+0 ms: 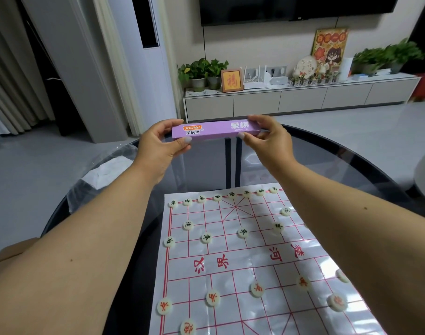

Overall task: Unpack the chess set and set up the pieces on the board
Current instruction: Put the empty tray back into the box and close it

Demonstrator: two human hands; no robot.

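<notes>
Head view: I read both hands as clamped on the purple box (215, 130), held level in the air above the far side of the glass table (339, 151). My left hand (162, 143) pinches the left end, thumb on the near face and fingers over the top edge; my right hand (267, 139) takes the right end the same way. I judge the box to be thin card, light and probably hollow, so it will crush under a hard squeeze; grip at the ends and corners, where the card is stiffest. Below, the board sheet (243, 262) lies flat; it looks like glossy film, likely slippery. Round pieces (243, 233) stand on its lines on both sides; they look small, hard and smooth, best pinched by the rim.
</notes>
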